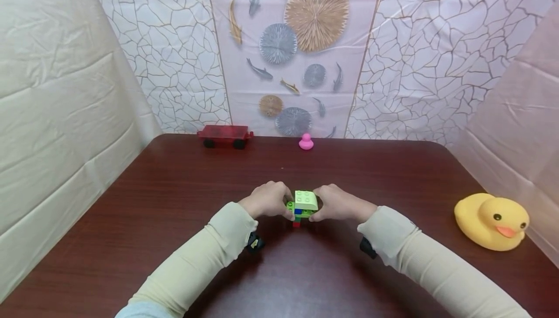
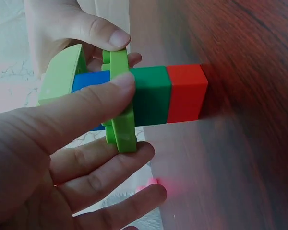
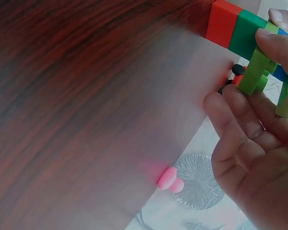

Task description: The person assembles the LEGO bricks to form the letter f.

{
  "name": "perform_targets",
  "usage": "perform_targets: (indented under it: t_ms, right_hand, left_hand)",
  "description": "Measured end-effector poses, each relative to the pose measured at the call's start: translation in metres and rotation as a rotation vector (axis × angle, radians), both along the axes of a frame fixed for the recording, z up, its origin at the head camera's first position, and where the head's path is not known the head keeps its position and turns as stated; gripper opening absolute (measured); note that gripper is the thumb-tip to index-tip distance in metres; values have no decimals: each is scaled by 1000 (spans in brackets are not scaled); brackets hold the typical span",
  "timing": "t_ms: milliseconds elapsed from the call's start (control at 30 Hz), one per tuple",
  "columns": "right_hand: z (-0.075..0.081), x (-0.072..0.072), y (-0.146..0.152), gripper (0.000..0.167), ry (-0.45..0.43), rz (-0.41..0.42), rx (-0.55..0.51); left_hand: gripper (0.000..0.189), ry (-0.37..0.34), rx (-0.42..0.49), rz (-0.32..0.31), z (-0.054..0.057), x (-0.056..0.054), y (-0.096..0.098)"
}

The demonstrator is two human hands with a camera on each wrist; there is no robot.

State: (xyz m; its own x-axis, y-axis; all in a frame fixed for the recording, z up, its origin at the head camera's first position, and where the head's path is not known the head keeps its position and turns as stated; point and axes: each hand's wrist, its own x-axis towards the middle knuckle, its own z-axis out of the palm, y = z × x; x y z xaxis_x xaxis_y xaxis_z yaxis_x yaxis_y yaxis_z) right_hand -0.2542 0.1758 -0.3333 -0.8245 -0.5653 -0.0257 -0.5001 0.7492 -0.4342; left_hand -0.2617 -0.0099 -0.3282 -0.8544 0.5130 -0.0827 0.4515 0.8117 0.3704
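Observation:
Both hands hold a small stack of toy building bricks over the middle of the table (image 1: 279,269). From the bottom up it has a red brick (image 2: 186,93), a green brick (image 2: 152,98), a wide lime-green plate (image 2: 125,129), a blue brick (image 2: 89,80) and a pale green curved brick (image 1: 305,200). My left hand (image 1: 268,199) pinches one end of the lime-green plate, thumb across its side and a fingertip at its end. My right hand (image 1: 338,203) pinches the opposite end between thumb and fingers. The red brick's base is right at the tabletop.
A red toy wagon (image 1: 224,133) with black wheels stands at the far left edge. Near the middle of the back edge sits a small pink duck (image 1: 306,143). A large yellow duck (image 1: 489,223) is on the right. Patterned cloth (image 1: 179,56) hangs behind the table.

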Motion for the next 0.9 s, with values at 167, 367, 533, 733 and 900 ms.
perform_targets:
  t_ms: [167,367,533,733,900]
  right_hand:
    - [-3,-2,3,27,-32,-50,-39]
    - [-4,-11,15,40,-183,-179,-222]
    - [-3,-17,23,46,-288,-280,-336]
    - [-6,-20,23,36,-344,-312,-329]
    - [-10,-22,19,32,-384,-345,-308]
  left_hand:
    - [36,-26,23,-16,-2,-2,-1]
    - [29,-122,170,-28,-2,-10,0]
    - [30,-238,316,54,-8,-20,2]
    - [25,-258,352,139,-15,-27,8]
    - [29,-253,300,190,-20,-30,12]
